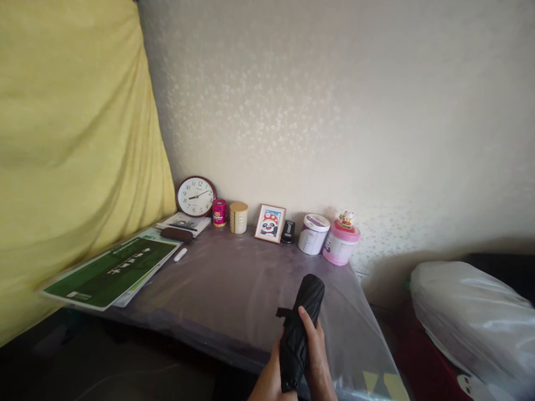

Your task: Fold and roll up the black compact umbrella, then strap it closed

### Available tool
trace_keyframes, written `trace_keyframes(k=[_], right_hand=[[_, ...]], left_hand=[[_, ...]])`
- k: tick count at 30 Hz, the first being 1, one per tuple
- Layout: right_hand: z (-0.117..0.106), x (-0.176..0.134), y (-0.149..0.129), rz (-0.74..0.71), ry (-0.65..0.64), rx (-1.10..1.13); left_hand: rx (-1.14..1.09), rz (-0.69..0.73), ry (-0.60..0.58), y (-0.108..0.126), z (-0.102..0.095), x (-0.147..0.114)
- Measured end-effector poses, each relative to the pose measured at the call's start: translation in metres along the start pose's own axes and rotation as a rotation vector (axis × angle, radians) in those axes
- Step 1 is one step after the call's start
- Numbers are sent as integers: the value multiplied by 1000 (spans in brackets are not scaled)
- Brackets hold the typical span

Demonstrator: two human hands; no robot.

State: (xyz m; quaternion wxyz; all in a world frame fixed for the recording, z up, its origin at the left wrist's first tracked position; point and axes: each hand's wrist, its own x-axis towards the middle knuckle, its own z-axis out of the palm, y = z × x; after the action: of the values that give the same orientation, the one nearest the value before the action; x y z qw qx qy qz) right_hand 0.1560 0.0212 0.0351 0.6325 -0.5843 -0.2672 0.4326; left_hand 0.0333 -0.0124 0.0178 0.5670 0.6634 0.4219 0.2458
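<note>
A folded black umbrella (301, 317) with a small strap is held above the near right part of the table (234, 284), tip pointing away from me. My right hand (316, 356) wraps its lower half, thumb lying along the fabric. My left hand (270, 376) touches the handle end from the left; only part of it shows at the bottom edge.
Along the wall stand a round clock (195, 196), a red tin (219, 212), a yellow tin (238, 217), a panda picture frame (270, 223), a white tub (314, 234) and a pink tub (340, 242). Green board (112, 271) lies left. Yellow curtain (71, 145) left; plastic-wrapped bundle (472, 323) right.
</note>
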Motion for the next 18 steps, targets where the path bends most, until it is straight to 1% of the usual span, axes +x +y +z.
trace_keyframes(k=[2, 4, 5, 7, 8, 9, 10, 11, 13, 14, 15, 16, 18], right_hand=[[1, -1, 0, 6, -20, -46], [1, -1, 1, 7, -20, -58], [2, -2, 2, 11, -14, -46], [2, -2, 4, 33, -17, -11], [3, -2, 5, 52, -17, -2], [3, -1, 6, 69, -15, 0], [2, 0, 6, 73, -20, -5], [2, 1, 6, 65, -21, -18], [-1, 6, 7, 5, 4, -85], [-3, 9, 9, -42, 19, -136], [-6, 12, 11, -97, 40, -191], [-8, 15, 13, -157, 67, -247], [-12, 22, 20, -282, 115, -347]], left_hand=[[202, -25, 97, -4, 2, 3], [309, -31, 123, -3, 0, 3], [297, -5, 113, 0, -2, 3], [149, 56, 64, 9, -7, 1], [24, 7, 15, 14, -10, -1], [-87, -72, -30, 18, -11, -1], [-144, -111, -31, 21, -12, -1], [-153, -118, -2, 22, -13, 0], [-57, -40, 88, 18, -13, 4], [29, 38, 132, 13, -13, 7], [136, 147, 178, 7, -14, 10], [214, 199, 214, 2, -15, 13], [355, 177, 233, -7, -18, 18]])
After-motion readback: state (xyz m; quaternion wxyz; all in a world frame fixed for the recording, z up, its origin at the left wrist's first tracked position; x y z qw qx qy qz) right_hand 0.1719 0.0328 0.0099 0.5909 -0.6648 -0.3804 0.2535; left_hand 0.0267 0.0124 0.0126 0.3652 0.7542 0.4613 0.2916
